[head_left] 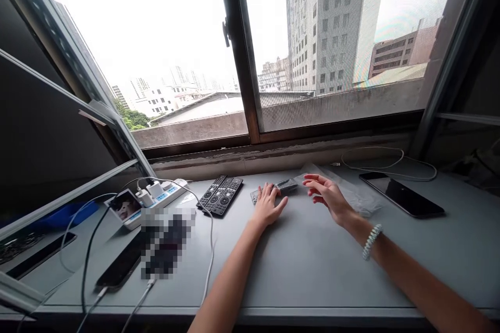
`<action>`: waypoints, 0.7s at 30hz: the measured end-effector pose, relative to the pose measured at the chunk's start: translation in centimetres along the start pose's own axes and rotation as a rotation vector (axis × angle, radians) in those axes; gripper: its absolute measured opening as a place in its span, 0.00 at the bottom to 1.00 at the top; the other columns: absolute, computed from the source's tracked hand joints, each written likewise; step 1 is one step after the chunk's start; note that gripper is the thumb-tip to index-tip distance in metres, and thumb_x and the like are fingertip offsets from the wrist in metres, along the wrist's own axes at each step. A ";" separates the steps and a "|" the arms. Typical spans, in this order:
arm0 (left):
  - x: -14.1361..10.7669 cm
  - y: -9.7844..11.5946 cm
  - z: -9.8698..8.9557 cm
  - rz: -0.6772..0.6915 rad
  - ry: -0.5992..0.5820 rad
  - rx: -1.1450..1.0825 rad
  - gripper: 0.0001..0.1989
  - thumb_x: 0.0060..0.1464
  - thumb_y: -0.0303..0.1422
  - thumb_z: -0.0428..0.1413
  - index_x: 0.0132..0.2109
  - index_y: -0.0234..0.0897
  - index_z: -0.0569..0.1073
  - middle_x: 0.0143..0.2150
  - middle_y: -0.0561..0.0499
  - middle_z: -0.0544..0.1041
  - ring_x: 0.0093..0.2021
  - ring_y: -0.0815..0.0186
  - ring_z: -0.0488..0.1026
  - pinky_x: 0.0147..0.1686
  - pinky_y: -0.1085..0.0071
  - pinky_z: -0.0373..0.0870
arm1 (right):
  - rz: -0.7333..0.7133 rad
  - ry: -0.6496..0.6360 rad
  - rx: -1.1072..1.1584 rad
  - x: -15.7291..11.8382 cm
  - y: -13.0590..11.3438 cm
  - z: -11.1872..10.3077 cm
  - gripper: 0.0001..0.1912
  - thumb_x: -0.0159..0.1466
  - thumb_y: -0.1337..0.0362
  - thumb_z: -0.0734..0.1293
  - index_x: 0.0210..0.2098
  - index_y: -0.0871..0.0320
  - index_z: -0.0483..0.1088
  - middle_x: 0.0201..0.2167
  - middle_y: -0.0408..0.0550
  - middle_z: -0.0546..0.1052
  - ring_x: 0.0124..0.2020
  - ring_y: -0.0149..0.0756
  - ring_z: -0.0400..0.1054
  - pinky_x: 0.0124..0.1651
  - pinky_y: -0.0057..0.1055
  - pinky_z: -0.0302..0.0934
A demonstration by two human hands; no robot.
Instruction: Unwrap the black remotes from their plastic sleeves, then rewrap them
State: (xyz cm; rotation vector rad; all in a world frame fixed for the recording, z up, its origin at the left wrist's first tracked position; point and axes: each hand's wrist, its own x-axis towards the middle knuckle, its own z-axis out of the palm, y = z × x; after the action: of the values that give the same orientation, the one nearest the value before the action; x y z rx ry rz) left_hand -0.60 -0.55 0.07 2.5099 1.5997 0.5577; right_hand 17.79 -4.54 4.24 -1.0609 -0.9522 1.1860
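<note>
At a grey table (pixel 312 265) by a window, the left hand (pixel 267 205) lies flat, fingers spread, on a bagged remote (pixel 282 186). The right hand (pixel 330 196) hovers just right of it, fingers loosely apart, empty. 2 bare remotes (pixel 221 194) lie left; bag not opened yet.

A black phone (pixel 402 195), three black remotes (pixel 220 194) and a white power strip (pixel 154 199) lie on the grey table (pixel 312 265).

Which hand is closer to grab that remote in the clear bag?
Left, probably. The left hand already rests on the bagged remote, while the right hand hovers open beside it.
</note>
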 end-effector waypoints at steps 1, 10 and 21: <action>0.1 -0.2 -0.1 -0.004 0.000 0.007 0.15 0.60 0.44 0.42 0.46 0.41 0.65 0.60 0.49 0.60 0.66 0.60 0.46 0.65 0.56 0.37 | 0.000 0.001 0.006 0.0 -0.1 0.0 0.13 0.49 0.63 0.69 0.35 0.57 0.73 0.34 0.46 0.75 0.23 0.23 0.62 0.21 0.20 0.58; -0.3 0.5 -1.1 -0.371 0.185 0.295 0.15 0.56 0.39 0.47 0.43 0.34 0.70 0.50 0.39 0.67 0.55 0.52 0.62 0.55 0.57 0.57 | 0.082 0.034 0.188 0.6 0.1 -0.5 0.10 0.47 0.64 0.69 0.31 0.56 0.73 0.31 0.43 0.75 0.21 0.24 0.62 0.19 0.20 0.57; -0.3 1.3 -0.1 -0.393 0.109 0.314 0.24 0.58 0.44 0.43 0.52 0.31 0.69 0.59 0.37 0.62 0.59 0.50 0.58 0.59 0.56 0.50 | 0.209 -0.259 0.702 0.4 -0.2 -0.7 0.24 0.52 0.61 0.65 0.12 0.57 0.43 0.09 0.36 0.49 0.12 0.21 0.44 0.11 0.20 0.44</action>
State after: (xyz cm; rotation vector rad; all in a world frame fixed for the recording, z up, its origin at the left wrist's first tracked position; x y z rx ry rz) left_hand 0.34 -1.38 0.51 2.2864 2.3046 0.4247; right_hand 18.56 -4.28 4.32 -0.4517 -0.5409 1.6937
